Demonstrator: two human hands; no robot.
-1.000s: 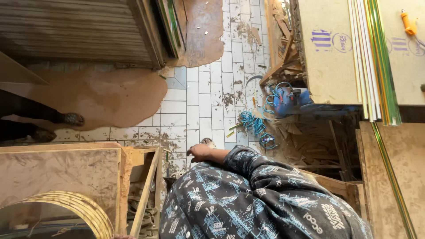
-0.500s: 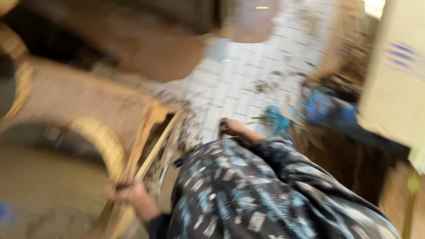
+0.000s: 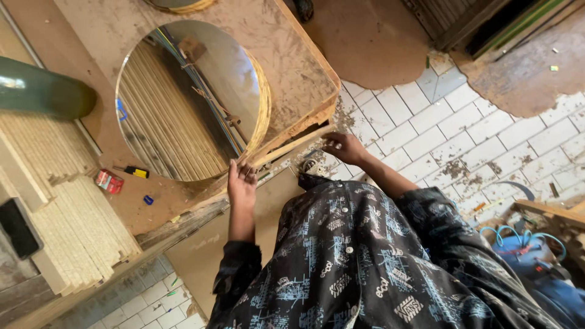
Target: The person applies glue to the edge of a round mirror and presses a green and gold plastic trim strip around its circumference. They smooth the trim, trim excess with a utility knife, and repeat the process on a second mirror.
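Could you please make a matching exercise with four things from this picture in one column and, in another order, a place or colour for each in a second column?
Things:
1. round mirror
2. left hand
3. right hand
4. small red box

Places or colours:
A. on the dusty board, beside the stack of pale strips
B. at the corner of the wooden frame, above the white tiled floor
C. lying on the board, reflecting slats, with a pale wooden rim
D. open, at the lower edge of the mirror

Pairs: 1-C, 2-D, 3-B, 4-A
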